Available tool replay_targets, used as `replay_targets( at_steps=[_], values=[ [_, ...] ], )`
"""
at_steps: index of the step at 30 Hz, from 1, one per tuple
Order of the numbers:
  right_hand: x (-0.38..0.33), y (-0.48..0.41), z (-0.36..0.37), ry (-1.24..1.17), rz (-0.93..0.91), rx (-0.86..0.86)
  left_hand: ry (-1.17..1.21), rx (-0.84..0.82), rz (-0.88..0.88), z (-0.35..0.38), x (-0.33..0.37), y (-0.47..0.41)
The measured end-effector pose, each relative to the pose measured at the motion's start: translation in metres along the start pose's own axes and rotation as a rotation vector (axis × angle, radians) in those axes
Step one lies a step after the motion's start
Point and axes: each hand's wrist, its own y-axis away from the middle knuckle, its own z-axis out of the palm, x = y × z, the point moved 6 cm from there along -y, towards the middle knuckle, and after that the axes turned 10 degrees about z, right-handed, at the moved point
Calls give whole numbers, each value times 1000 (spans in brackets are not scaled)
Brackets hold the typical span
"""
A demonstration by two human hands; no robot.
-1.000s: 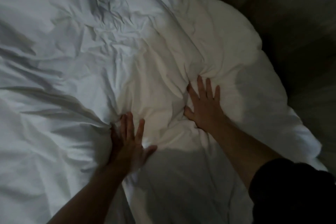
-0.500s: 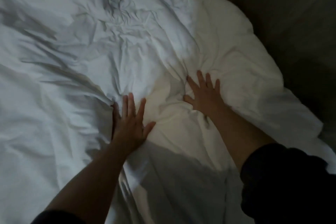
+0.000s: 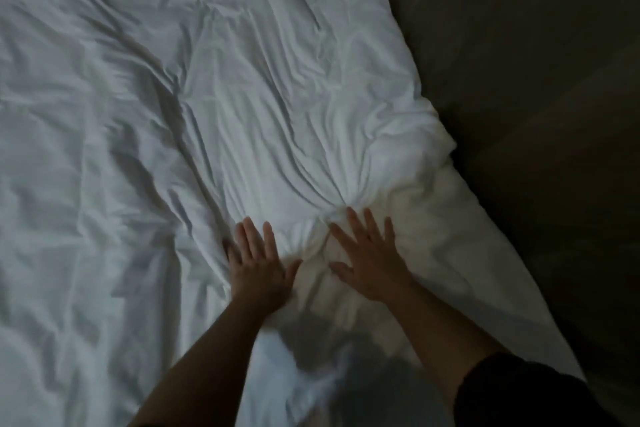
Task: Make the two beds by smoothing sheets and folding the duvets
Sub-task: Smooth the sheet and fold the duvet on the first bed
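Note:
A crumpled white duvet [image 3: 270, 107] covers the bed and fills most of the head view. My left hand [image 3: 256, 267] lies flat on it with fingers spread, pressing the fabric near the lower middle. Just to its right, my right hand [image 3: 370, 256] also presses flat with straight fingers. A bunched ridge of cloth sits between the two hands, and long creases fan away from them. The duvet's right edge [image 3: 460, 191] bulges over the side of the bed.
A dark floor [image 3: 540, 87] runs along the right side of the bed. My dark sleeve [image 3: 526, 392] shows at the lower right. The room is dim.
Both hands have slid forward across the duvet and drawn closer together. The cloth ahead of them is stretched into long creases, and the view has shifted up the bed.

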Motion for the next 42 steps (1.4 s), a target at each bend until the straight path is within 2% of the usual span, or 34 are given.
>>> replay_targets(
  at_steps=[4,9,11,14,16,19,21,25,27,31,32,34,37,40,42],
  values=[
    [4,-8,-4,0,-31,-14,-104,35,-38,-4,-4,-14],
    [21,26,1,-1,-104,126,-233,45,-105,-12,3,-7],
    [42,53,10,22,-134,164,-175,41,-101,-4,21,10],
    [66,94,19,17,-134,166,-37,125,-17,12,57,53],
    [77,118,21,6,-106,174,-22,35,14,33,79,81],
    [98,158,23,-44,46,167,-25,27,88,42,115,111],
    [116,188,27,-108,175,165,-8,-36,147,50,139,129],
    [174,249,43,-231,607,151,25,-30,308,69,180,182],
    [203,268,50,-281,776,67,-12,-30,366,78,193,203],
    [230,276,50,-605,931,-47,-183,-123,447,87,210,225],
    [232,272,45,-630,925,-28,-216,-147,452,82,215,225],
    [233,264,28,-583,804,30,-216,-54,471,71,227,220],
    [232,264,8,-145,565,15,-97,88,609,54,250,215],
    [243,273,1,137,481,-92,-25,-21,763,63,273,224],
    [246,277,9,129,460,-183,-48,-86,763,74,277,229]
  ],
)
